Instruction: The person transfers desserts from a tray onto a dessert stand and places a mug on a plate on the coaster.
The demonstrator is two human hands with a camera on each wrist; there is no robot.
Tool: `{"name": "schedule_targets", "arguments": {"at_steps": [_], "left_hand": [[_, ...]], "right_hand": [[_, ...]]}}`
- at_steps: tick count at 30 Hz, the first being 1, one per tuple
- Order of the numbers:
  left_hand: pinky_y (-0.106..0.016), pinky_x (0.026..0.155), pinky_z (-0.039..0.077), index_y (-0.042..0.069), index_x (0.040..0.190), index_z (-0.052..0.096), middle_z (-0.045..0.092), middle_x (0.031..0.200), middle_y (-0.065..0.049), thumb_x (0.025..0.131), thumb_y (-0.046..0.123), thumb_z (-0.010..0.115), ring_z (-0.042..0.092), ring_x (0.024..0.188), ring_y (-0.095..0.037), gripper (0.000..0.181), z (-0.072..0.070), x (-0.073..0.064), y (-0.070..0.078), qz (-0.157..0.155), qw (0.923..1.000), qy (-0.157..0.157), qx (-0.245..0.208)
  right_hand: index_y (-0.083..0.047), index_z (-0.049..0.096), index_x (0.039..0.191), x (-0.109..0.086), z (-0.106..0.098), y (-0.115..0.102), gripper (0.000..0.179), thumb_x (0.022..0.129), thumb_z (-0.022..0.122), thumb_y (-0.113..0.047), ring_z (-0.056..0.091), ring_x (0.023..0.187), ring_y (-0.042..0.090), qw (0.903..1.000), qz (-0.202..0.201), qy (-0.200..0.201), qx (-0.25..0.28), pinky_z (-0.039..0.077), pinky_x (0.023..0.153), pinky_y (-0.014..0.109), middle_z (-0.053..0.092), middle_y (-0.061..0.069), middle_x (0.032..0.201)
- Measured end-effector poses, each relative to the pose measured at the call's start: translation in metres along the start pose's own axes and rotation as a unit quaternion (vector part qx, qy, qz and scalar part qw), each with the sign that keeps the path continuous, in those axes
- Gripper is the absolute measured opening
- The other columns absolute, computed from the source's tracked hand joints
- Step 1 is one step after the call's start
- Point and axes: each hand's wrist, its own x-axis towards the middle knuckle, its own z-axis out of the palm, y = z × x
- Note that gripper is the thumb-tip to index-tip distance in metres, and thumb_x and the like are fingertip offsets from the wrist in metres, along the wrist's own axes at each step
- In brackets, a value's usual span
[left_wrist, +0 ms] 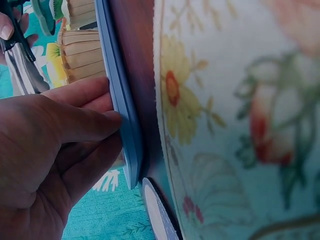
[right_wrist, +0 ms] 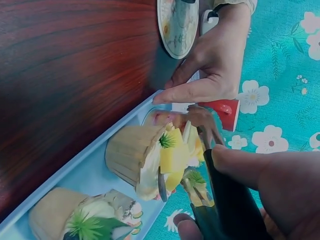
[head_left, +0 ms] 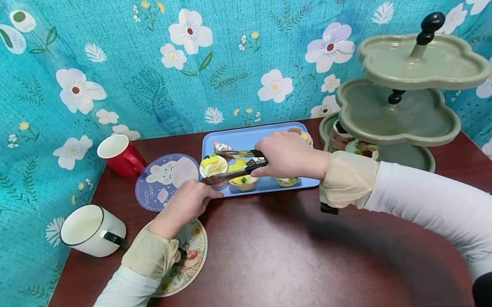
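Note:
A blue tray holds several small cakes. My left hand pinches the tray's front left corner; in the left wrist view the thumb lies against the blue rim. My right hand grips metal tongs with black handles. Their two arms are spread over the left part of the tray, close to a cake with yellow fruit topping. Whether the tips touch it I cannot tell. Another cake with cream and yellow pieces sits by the tongs' tips. A green-garnished cake stands farther along the tray.
A green three-tier stand is at the right, with cakes on its lowest tier. On the left are a red mug, a white mug, a round rabbit mat and a floral round mat, partly under my left arm.

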Motion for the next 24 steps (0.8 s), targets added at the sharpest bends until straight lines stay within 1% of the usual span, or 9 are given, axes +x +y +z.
{"name": "schedule_targets", "arguments": {"at_steps": [3,8,13,16,20,24], "left_hand": [[-0.032,0.073,0.058,0.013,0.105,0.079,0.078,0.099,-0.002,0.087,-0.006,0.065,0.071,0.087,-0.013,0.029,0.000,0.000,0.000,-0.006,1.0000,-0.003,-0.004],[-0.033,0.073,0.058,0.013,0.103,0.080,0.078,0.098,-0.002,0.086,-0.006,0.065,0.071,0.086,-0.014,0.030,0.001,-0.001,0.000,-0.002,1.0000,0.001,-0.002],[-0.033,0.074,0.058,0.014,0.104,0.080,0.078,0.099,-0.001,0.086,-0.006,0.065,0.071,0.087,-0.013,0.030,-0.001,0.000,0.002,-0.012,0.9999,-0.008,-0.008],[-0.033,0.076,0.058,0.014,0.104,0.079,0.078,0.099,-0.001,0.087,-0.006,0.065,0.071,0.088,-0.013,0.030,-0.001,0.001,0.002,-0.015,0.9998,-0.011,-0.010],[-0.034,0.077,0.058,0.014,0.103,0.080,0.078,0.099,-0.001,0.086,-0.006,0.065,0.071,0.089,-0.013,0.030,-0.001,0.001,0.002,-0.012,0.9999,-0.006,-0.007],[-0.034,0.077,0.058,0.014,0.102,0.080,0.078,0.098,-0.001,0.085,-0.006,0.066,0.071,0.088,-0.013,0.030,-0.001,0.001,0.002,-0.009,0.9999,-0.002,-0.004]], "right_hand": [[-0.016,0.063,0.079,0.005,0.001,-0.003,0.040,0.084,0.072,-0.054,0.055,0.062,0.018,1.0000,0.002,-0.007,-0.006,0.038,0.049,0.031,0.055,-0.001,0.065],[-0.015,0.066,0.079,0.013,0.003,-0.007,0.041,0.083,0.072,-0.055,0.055,0.063,0.018,0.9997,0.001,-0.020,-0.017,0.038,0.050,0.030,0.057,0.001,0.065],[-0.015,0.065,0.077,0.019,0.005,-0.011,0.040,0.083,0.073,-0.053,0.050,0.061,0.017,0.9995,0.000,-0.018,-0.027,0.035,0.048,0.030,0.054,-0.001,0.064],[-0.015,0.067,0.081,0.021,0.005,-0.015,0.039,0.083,0.073,-0.053,0.052,0.062,0.017,0.9993,-0.001,-0.019,-0.032,0.036,0.047,0.029,0.058,-0.001,0.066],[-0.015,0.069,0.087,0.023,0.006,-0.018,0.040,0.084,0.072,-0.054,0.056,0.064,0.018,0.9989,-0.001,-0.019,-0.042,0.039,0.047,0.029,0.062,0.000,0.071],[-0.015,0.070,0.089,0.023,0.007,-0.020,0.040,0.085,0.071,-0.054,0.056,0.065,0.018,0.9988,0.000,-0.017,-0.046,0.039,0.047,0.030,0.063,0.000,0.073]]}}
